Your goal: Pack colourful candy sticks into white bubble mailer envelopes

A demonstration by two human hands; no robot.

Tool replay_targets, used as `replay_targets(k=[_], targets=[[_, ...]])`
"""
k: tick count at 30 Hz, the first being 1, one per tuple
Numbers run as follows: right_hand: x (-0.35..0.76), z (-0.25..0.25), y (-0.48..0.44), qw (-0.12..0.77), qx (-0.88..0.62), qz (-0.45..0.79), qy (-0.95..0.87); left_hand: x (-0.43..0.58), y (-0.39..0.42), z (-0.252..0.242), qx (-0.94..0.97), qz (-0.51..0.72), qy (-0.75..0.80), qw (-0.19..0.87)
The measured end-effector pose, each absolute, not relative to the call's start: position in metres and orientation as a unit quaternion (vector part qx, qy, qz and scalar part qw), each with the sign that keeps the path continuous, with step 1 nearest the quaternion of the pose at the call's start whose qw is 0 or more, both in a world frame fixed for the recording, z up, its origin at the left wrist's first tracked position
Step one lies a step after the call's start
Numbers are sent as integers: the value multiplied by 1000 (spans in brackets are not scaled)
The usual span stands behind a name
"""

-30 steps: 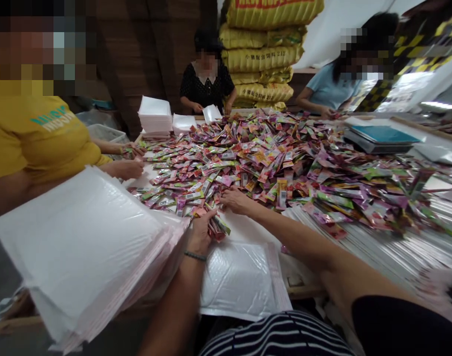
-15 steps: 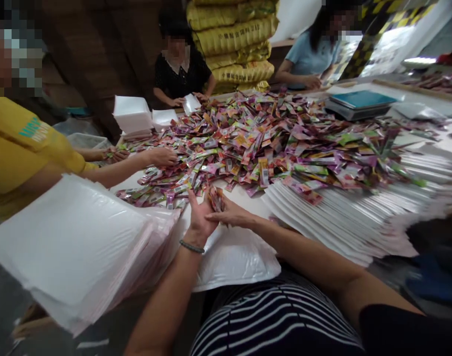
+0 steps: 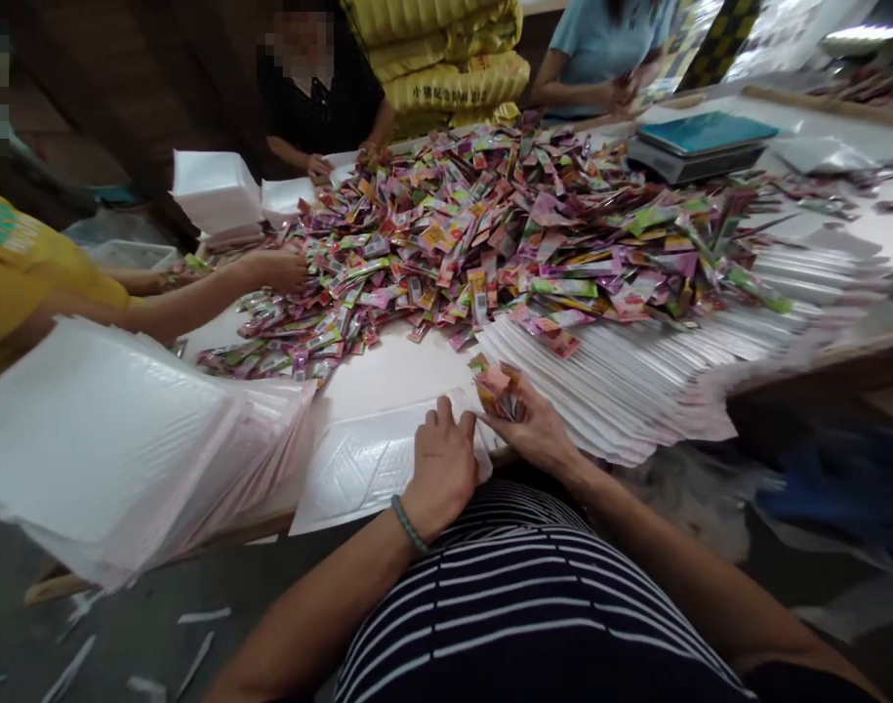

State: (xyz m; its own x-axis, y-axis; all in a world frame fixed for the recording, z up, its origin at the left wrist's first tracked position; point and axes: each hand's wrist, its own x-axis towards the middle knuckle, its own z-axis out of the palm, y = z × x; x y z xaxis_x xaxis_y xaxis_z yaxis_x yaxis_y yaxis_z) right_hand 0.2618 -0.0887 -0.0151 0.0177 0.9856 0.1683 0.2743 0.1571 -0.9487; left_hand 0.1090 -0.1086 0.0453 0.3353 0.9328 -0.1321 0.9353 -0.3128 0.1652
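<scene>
A white bubble mailer (image 3: 362, 461) lies flat at the table's near edge. Over its right end, my left hand (image 3: 446, 457) has curled fingers closed on the mailer's edge; the fingertips are partly hidden. Just to the right, my right hand (image 3: 540, 428) grips a small bundle of colourful snack sachets (image 3: 499, 391), held upright by the mailer's end. Beyond both hands spreads a large heap of loose sachets (image 3: 431, 234) in pink, green and orange wrappers.
Stacked mailers (image 3: 101, 430) stand at the left, and a fanned row of mailers (image 3: 599, 391) lies at the right. A scale (image 3: 699, 146) sits behind the heap. A co-worker's yellow sleeve (image 3: 43, 264) and reaching arm are at the left; two other people work across the table.
My hands have parted. The left has come down onto the mailer's right end, while the right has moved rightward with the sachets. The view has shifted right and downward.
</scene>
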Motion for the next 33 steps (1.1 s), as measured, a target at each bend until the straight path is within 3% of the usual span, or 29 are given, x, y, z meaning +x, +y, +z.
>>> replay_targets(k=[4,12,16,22,27,33], targets=[[258,-17,-103,454,-506,435,-590,100,-116,48,795,-122,586,93],[240,-10,-91,314,-357,496,-726,78,-131,37,719,-126,683,25],[238,-9,-82,267,-366,401,-796,76,-133,33,700,-113,705,3],[223,-8,-80,96,-425,193,-879,69,-137,43,702,-98,705,-5],[206,-2,-75,123,-376,160,-904,62,-139,42,712,-66,697,57],[200,-14,-69,111,-424,163,-884,57,-136,41,721,-30,690,57]])
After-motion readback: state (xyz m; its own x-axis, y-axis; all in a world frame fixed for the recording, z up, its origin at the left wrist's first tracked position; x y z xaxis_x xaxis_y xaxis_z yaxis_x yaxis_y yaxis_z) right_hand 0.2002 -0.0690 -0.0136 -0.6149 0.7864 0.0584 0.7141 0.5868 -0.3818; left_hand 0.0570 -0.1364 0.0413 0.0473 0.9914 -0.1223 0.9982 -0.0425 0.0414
